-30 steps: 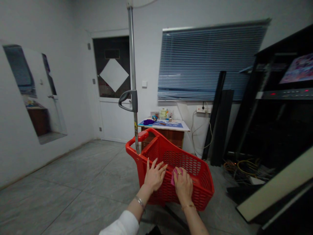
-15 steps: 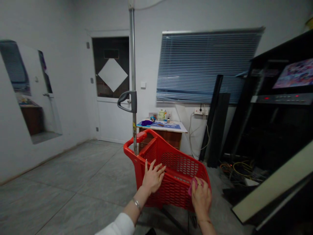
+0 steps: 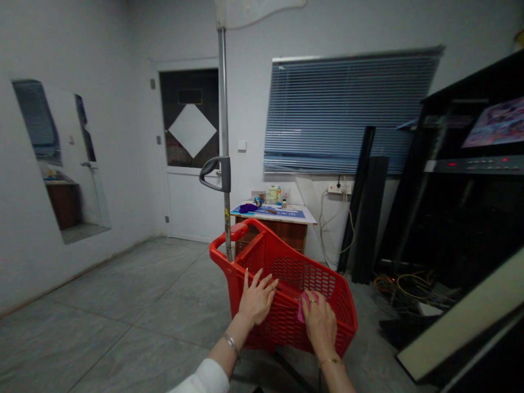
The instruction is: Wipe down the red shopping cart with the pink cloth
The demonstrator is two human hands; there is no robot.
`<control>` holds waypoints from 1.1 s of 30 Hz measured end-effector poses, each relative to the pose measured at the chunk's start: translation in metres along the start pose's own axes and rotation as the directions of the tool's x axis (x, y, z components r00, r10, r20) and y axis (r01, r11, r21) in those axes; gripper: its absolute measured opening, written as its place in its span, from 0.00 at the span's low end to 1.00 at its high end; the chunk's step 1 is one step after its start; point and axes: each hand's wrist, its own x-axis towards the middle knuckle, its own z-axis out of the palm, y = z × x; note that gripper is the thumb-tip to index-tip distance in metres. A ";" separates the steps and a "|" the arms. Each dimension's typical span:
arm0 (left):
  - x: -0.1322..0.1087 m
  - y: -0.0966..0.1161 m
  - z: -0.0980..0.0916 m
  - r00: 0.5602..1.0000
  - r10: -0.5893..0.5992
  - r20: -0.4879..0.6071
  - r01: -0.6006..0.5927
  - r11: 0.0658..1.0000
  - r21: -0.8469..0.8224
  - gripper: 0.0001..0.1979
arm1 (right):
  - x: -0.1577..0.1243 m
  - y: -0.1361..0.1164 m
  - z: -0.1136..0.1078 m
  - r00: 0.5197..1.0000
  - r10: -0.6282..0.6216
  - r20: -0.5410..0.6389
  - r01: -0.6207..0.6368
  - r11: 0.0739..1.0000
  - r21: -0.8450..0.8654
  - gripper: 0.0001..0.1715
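Note:
A red plastic shopping cart point(image 3: 344, 297) with slotted basket walls stands right in front of me. My left hand point(image 3: 257, 297) rests on its near rim with the fingers spread, holding nothing. Farther right along the same rim, my right hand point(image 3: 320, 322) is closed around a pink cloth point(image 3: 303, 307) and presses it to the basket's edge. Most of the cloth is hidden under the fingers. From the cart's handle end rises a metal pole point(image 3: 223, 109) with a grey grip point(image 3: 216, 173) on it.
Behind the cart a small desk point(image 3: 307, 214) carries a purple cloth point(image 3: 248, 208) and bottles. At the right are a black rack point(image 3: 446, 218), a long pale board point(image 3: 458, 322) and tangled cables point(image 3: 413, 286). A mirror point(image 3: 65, 164) leans at the left wall; a door point(image 3: 188, 207) is behind.
My right hand has slid left along the near rim with the pink cloth. My left hand keeps its place on the rim. The view has tilted slightly.

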 end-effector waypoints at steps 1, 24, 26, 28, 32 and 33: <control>0.000 0.000 0.000 1.000 -0.002 -0.001 0.002 1.000 -0.004 0.20 | -0.006 0.019 -0.001 1.000 0.029 -0.004 -0.029 1.000 0.003 0.22; 0.001 -0.004 -0.010 0.998 -0.053 -0.039 0.056 0.997 0.061 0.22 | 0.006 -0.024 0.003 0.991 0.093 -0.101 -0.104 0.988 -0.113 0.19; 0.001 -0.005 -0.011 0.998 -0.050 -0.033 0.052 0.997 0.064 0.22 | 0.020 -0.059 0.006 0.998 0.033 -0.056 -0.037 0.997 -0.066 0.17; 0.001 -0.007 -0.010 0.998 -0.049 -0.032 0.051 0.996 0.069 0.22 | 0.030 -0.083 0.009 1.000 0.010 -0.029 -0.011 1.000 -0.028 0.17; 0.002 -0.008 -0.009 0.997 -0.062 -0.040 0.065 0.995 0.078 0.21 | 0.031 -0.086 0.010 1.000 -0.019 0.012 0.019 1.000 0.006 0.17; 0.002 -0.008 -0.008 0.997 -0.066 -0.045 0.069 0.994 0.079 0.21 | 0.028 -0.077 0.009 1.000 -0.024 0.018 0.024 1.000 0.006 0.17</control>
